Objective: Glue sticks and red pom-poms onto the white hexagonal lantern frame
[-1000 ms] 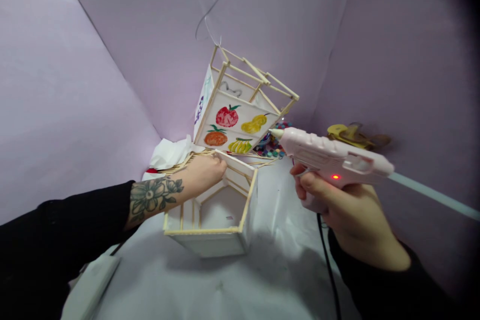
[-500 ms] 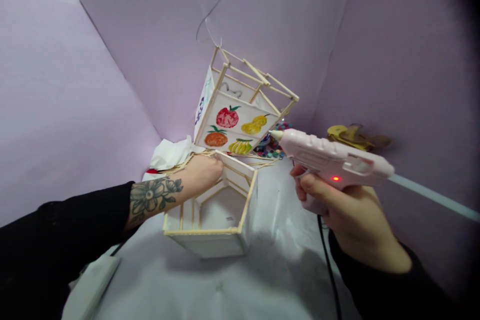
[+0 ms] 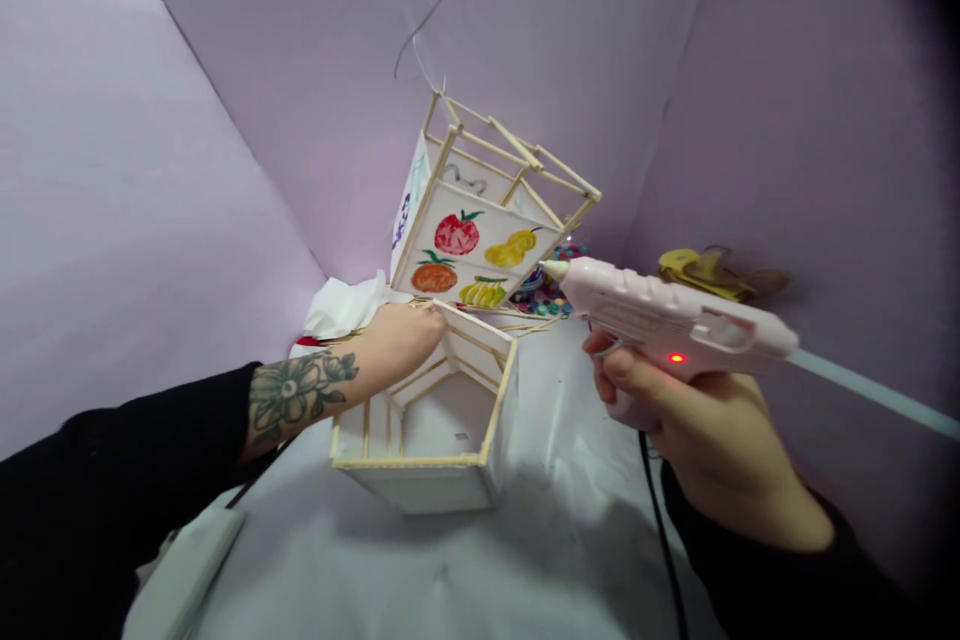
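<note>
A white-walled lantern frame (image 3: 416, 488) edged with wooden sticks stands open side up on the table. My left hand (image 3: 412, 335) is closed at its far left corner, with the fingertips hidden. In my right hand (image 3: 697, 420) is a pale pink hot glue gun (image 3: 660, 310), its red light lit. A glue stick (image 3: 877, 390) juts from the back, and the nozzle points left, apart from the frame in my left hand. Behind hangs a second lantern (image 3: 480, 240), tilted, with painted fruit on its panel and a bent wire hook (image 3: 427, 15) above.
White tissue (image 3: 345, 305) and thin wooden sticks (image 3: 529, 325) lie behind the frame. Colourful beads (image 3: 551, 295) are at the back, a yellow object (image 3: 679, 263) at the right. A black cord (image 3: 660, 530) hangs below the gun. Pale panels (image 3: 510, 10) enclose the table.
The glue gun has drifted very slightly right, and my left forearm a little left. Both hands keep their grip, and the lanterns stay where they were.
</note>
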The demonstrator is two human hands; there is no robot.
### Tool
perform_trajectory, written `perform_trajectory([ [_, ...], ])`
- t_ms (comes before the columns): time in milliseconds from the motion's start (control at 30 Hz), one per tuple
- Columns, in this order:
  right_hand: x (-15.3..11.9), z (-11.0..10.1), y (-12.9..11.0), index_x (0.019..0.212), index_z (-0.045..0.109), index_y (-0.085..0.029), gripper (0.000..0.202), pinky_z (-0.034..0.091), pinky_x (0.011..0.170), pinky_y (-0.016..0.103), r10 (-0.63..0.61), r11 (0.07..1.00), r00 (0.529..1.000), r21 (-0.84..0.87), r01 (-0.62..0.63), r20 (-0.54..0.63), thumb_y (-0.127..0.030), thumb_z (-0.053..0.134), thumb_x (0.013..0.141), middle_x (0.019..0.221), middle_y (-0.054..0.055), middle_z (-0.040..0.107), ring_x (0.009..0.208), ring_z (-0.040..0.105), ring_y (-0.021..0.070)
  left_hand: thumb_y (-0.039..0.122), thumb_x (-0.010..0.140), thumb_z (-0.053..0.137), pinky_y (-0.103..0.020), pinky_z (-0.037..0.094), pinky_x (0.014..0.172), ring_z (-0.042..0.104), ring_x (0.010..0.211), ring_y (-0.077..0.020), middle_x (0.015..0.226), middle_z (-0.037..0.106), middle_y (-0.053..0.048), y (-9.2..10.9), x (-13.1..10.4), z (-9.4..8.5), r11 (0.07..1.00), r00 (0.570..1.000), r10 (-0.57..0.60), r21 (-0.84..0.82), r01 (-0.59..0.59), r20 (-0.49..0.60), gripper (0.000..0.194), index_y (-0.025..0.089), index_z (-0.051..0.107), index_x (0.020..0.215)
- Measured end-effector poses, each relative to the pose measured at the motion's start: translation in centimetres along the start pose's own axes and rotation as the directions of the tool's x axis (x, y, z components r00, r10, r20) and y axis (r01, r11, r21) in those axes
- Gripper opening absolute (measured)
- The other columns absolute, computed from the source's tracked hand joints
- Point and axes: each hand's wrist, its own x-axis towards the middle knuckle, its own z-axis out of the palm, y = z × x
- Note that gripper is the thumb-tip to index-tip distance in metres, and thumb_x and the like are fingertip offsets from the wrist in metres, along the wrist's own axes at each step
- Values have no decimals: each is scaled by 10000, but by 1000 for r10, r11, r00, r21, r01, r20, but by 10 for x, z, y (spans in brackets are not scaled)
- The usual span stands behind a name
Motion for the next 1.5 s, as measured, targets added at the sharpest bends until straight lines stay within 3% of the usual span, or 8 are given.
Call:
perform_trajectory([
  [100,1,4,-4,844,756,-248,368,445,424,223,79,994,996,79,-75,-50,-557,867,677,717,26,663,553,551,138,118,956,422,-391,543,697,736,839,-322,874,740,-187,-15,-7,-15,993,993,-114,20,115,-40,275,90,695,972],
  [200,1,6,-7,847,753,-252,380,442,432,222,109,990,992,101,-103,-58,-556,879,656,697,24,656,560,543,139,219,998,392,-405,531,708,717,856,-332,902,731,-181,-26,-11,-18,984,980,-175,6,176,-91,328,105,697,955],
  [333,1,7,-6,846,750,-253,373,422,427,236,118,991,992,65,-116,-39,-566,861,678,659,26,633,555,526,150,228,975,453,-370,522,785,688,966,-290,995,718,-142,-26,-13,-9,996,982,-73,-58,63,-173,259,131,686,1034],
  [533,0,6,-4,852,754,-256,402,428,423,248,131,990,990,49,-129,-52,-588,865,654,705,38,650,567,540,162,258,967,486,-335,503,662,721,776,-265,817,742,-123,-12,-12,0,998,998,-30,-60,33,54,301,156,722,809],
  [833,1,7,-3,868,750,-260,381,449,437,244,109,993,992,48,-106,-64,-566,862,671,789,42,681,587,553,156,158,942,489,-334,510,667,735,805,-276,832,742,-138,-2,2,11,999,996,26,-50,-22,88,255,130,741,972],
  [1000,-1,6,-5,885,748,-254,371,458,435,244,107,994,992,43,-104,-63,-549,857,687,803,51,681,588,554,158,142,951,481,-320,517,693,733,814,-254,843,745,-121,-2,2,15,999,997,30,-37,-27,75,283,135,738,1070],
  [1400,1,9,3,851,754,-255,368,446,452,247,130,991,991,23,-129,-32,-570,853,689,731,35,671,586,546,155,153,937,487,-314,505,617,726,743,-263,782,730,-111,-6,0,27,996,997,67,-57,-65,35,265,154,745,996],
  [1500,0,12,5,857,765,-253,388,454,476,241,157,986,987,54,-159,40,-578,863,669,780,43,700,620,570,156,109,922,491,-322,509,632,720,744,-259,810,740,-123,-6,0,25,994,997,68,-86,-71,-34,243,125,733,938],
])
